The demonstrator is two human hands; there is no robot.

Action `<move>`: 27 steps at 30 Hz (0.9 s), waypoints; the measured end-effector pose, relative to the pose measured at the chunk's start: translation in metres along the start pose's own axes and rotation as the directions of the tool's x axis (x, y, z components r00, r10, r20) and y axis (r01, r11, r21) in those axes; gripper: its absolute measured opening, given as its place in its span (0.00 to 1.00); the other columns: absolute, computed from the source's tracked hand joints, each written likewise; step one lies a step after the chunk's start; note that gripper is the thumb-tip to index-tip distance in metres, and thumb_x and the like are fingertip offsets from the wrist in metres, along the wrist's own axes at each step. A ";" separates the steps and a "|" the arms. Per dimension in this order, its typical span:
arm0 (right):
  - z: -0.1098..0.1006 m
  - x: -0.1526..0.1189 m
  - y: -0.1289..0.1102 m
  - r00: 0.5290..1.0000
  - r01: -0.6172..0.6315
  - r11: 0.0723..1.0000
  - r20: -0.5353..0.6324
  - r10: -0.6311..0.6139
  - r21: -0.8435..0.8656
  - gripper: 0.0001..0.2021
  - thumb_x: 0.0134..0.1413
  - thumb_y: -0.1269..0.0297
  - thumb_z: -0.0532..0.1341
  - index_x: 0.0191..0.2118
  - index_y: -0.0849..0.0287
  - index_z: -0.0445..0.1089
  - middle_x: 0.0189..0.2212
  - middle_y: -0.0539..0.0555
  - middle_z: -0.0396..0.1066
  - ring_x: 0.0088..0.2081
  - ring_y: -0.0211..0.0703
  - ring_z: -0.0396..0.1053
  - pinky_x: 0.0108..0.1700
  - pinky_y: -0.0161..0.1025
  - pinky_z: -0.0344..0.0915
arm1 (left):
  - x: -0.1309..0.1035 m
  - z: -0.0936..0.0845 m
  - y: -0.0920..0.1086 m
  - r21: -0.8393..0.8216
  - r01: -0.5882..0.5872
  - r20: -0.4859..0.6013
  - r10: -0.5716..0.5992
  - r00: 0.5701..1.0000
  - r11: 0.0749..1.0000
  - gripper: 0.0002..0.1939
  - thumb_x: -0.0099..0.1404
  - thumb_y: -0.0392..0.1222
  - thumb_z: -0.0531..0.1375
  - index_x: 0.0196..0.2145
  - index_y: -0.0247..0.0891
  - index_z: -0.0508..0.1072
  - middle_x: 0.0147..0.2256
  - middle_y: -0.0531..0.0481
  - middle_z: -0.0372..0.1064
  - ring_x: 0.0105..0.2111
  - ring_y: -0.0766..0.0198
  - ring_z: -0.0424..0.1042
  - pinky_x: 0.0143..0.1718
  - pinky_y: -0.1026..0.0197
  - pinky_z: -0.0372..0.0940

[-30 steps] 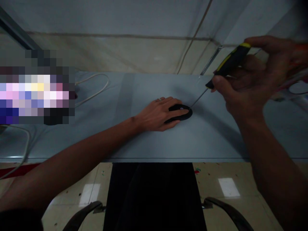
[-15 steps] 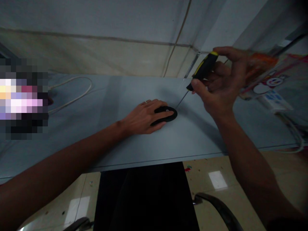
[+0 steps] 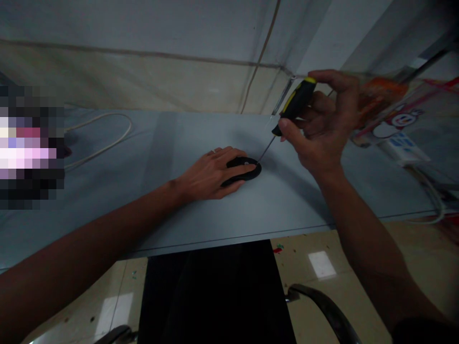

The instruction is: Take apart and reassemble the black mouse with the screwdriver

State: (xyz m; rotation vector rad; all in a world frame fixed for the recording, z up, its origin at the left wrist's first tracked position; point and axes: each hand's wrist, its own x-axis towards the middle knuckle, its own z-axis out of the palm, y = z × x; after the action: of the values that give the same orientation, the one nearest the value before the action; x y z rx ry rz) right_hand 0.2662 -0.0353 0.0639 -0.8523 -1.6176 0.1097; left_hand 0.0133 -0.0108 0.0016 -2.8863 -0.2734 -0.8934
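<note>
A black computer mouse [image 3: 254,174] lies on the grey desk [image 3: 201,220], partly covered by my left hand [image 3: 215,176]. The fingers of that hand are closed over its top and sides, pressing it against the surface. My right hand [image 3: 324,126] grips a black and yellow screwdriver [image 3: 298,100], thumb low on the handle and index finger at its butt end. The screwdriver slants down to the left, and its thin metal shaft reaches the mouse's right end. Whether the tip sits in a screw or slot is too small to tell.
A tiled wall [image 3: 143,81] runs behind the desk. On the right lie an orange item [image 3: 382,95] in printed plastic packaging and a white power strip [image 3: 405,145]. A white cable [image 3: 127,129] loops at the left, near a pixelated area. Below is a chair armrest [image 3: 322,306].
The view has shifted a little, moving everything slightly left. The screwdriver's tip now appears a bit further onto the mouse's end. Both hands keep their holds.
</note>
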 end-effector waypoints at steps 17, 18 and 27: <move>0.001 0.000 -0.009 0.999 -0.048 0.999 -0.009 0.049 0.020 0.29 0.50 0.49 0.75 0.56 0.39 0.65 0.41 0.48 0.73 0.33 0.41 0.75 0.25 0.38 0.76 | -0.001 0.001 -0.001 -0.017 0.001 0.000 -0.001 1.000 1.000 0.21 0.78 0.49 0.56 0.64 0.41 0.69 0.59 0.39 0.69 0.56 0.53 0.73 0.55 0.47 0.75; 0.001 0.000 -0.010 0.998 -0.059 0.998 -0.012 0.059 0.017 0.30 0.50 0.48 0.75 0.56 0.39 0.65 0.41 0.47 0.73 0.33 0.41 0.76 0.25 0.39 0.77 | -0.001 0.001 -0.002 -0.018 0.000 -0.002 0.000 1.000 1.000 0.21 0.78 0.49 0.56 0.64 0.41 0.69 0.59 0.39 0.69 0.56 0.52 0.73 0.55 0.47 0.75; -0.001 0.001 -0.007 1.000 -0.016 1.000 0.018 0.016 -0.007 0.36 0.42 0.47 0.78 0.56 0.38 0.65 0.40 0.48 0.74 0.31 0.42 0.75 0.23 0.39 0.75 | -0.001 0.000 -0.001 -0.008 0.002 0.001 -0.002 1.000 1.000 0.21 0.78 0.49 0.56 0.64 0.42 0.68 0.59 0.39 0.69 0.56 0.53 0.72 0.56 0.47 0.74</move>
State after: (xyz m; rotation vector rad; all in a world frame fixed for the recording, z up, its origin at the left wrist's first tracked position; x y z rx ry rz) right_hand 0.2637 -0.0400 0.0681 -0.8723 -1.6294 0.1236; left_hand 0.0121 -0.0100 0.0010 -2.8938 -0.2732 -0.8956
